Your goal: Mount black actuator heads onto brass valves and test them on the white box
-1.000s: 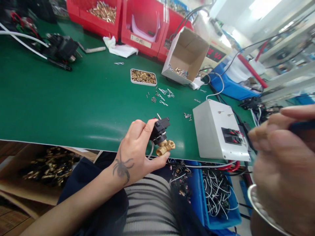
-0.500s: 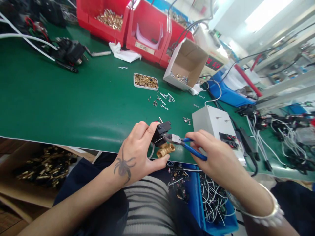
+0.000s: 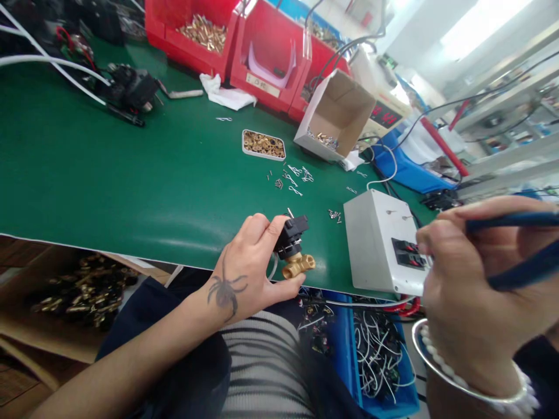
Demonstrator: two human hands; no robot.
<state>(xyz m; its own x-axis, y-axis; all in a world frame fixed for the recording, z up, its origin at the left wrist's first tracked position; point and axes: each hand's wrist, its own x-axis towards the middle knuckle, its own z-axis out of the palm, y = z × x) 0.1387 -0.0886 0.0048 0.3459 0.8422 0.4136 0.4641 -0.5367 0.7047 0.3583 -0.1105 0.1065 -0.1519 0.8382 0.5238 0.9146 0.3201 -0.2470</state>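
My left hand (image 3: pixel 255 265) is closed round a motorised valve (image 3: pixel 292 235), a black housing on top of a brass threaded body (image 3: pixel 299 265). A thin metal pin sticks up from the housing, and a white cable runs off behind my fingers. At the far right, my right hand (image 3: pixel 484 279) is wrapped around the dark blue handles of pliers (image 3: pixel 519 221); their jaws lie outside the view. This hand is close to a light grey box (image 3: pixel 371 244) with black and red terminals, and stands well apart from the valve.
Metal clips (image 3: pixel 294 180) and small pins (image 3: pixel 335 216) lie on the green bench mat (image 3: pixel 131 174). Behind them are a tray of brass parts (image 3: pixel 263 144), a cardboard box (image 3: pixel 336 113) and red bins (image 3: pixel 266 58). Below the edge, a blue crate (image 3: pixel 388 355) holds cabled parts.
The pliers have come away from the valve, and my right hand has carried them to the right, past the grey box. My left hand keeps its hold on the valve almost unmoved.
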